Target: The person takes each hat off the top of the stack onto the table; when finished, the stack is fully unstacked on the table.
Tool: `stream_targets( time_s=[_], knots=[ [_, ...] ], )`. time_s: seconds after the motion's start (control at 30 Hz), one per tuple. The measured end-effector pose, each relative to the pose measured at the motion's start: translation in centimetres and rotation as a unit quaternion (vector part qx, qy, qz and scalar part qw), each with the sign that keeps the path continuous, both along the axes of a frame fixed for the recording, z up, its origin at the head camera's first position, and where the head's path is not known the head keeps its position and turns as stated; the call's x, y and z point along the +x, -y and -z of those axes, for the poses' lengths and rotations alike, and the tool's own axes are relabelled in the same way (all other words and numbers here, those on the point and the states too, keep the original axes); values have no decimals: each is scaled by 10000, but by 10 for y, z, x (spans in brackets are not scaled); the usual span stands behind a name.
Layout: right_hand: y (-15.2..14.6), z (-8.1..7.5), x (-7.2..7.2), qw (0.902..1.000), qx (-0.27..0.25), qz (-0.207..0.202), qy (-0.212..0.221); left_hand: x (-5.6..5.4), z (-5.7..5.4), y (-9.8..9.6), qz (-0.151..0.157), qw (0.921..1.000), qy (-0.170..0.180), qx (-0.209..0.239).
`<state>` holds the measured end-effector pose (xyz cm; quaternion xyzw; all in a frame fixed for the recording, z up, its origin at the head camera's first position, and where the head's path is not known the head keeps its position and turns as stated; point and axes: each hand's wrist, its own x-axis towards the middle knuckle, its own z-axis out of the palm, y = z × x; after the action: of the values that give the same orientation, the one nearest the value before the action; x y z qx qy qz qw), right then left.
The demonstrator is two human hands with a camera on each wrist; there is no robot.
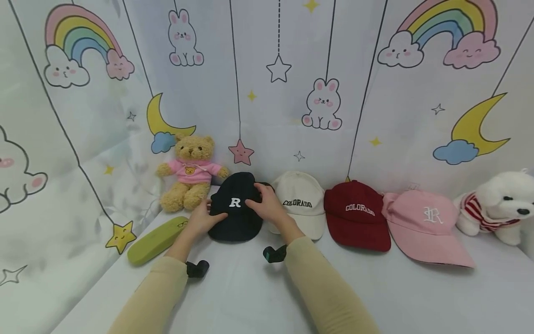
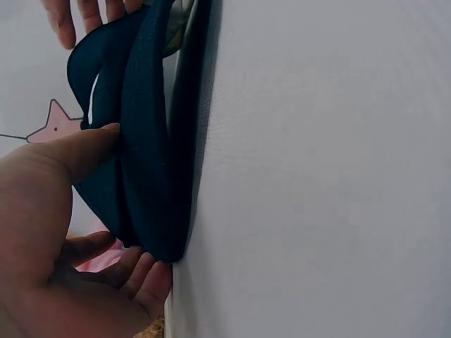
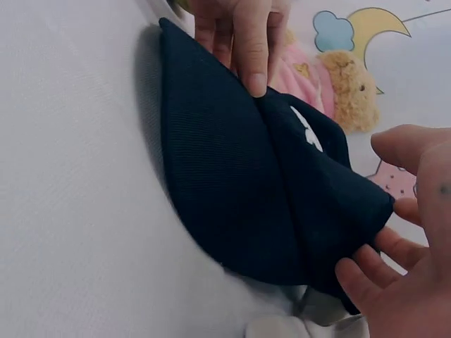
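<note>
A black baseball cap (image 1: 235, 229) with a white letter R stands on the white table, brim toward me. My left hand (image 1: 199, 221) grips its left side. In the left wrist view, the left thumb lies on the cap's front and the fingers (image 2: 144, 278) curl round its edge. My right hand (image 1: 270, 204) is at the cap's right side. Seen from the right wrist, its fingers (image 3: 366, 271) touch the side of the cap (image 3: 218, 155), while the thumb stands off the fabric. A cream COLORADO cap (image 1: 298, 190) sits just right of the black one.
Farther right stand a dark red COLORADO cap (image 1: 354, 227), a pink cap (image 1: 429, 236) and a white plush dog (image 1: 506, 199). A teddy bear (image 1: 192, 171) in pink leans behind the black cap's left. A green glasses case (image 1: 154, 243) lies near the left edge. Behind hangs a printed curtain (image 1: 258, 102).
</note>
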<state>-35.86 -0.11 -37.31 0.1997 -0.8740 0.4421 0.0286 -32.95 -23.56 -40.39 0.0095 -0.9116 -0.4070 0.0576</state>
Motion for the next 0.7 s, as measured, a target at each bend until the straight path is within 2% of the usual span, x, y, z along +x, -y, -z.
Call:
stream_targets(
  time_s=[0.17,0.37,0.53,0.7],
  knots=[
    [-2,5,-1,9997,228,18,48,0,0,-3,91,9998,158,-57],
    [-5,10,-2,9997,207,34,151,-1,2,-7,104,9998,155,-68],
    [-11,10,-6,9996,-151,-2,220,-2,1,-11,67,9997,184,-108],
    [-19,3,-6,9983,-535,118,218,-3,1,-12,-58,9996,226,-170]
  ],
)
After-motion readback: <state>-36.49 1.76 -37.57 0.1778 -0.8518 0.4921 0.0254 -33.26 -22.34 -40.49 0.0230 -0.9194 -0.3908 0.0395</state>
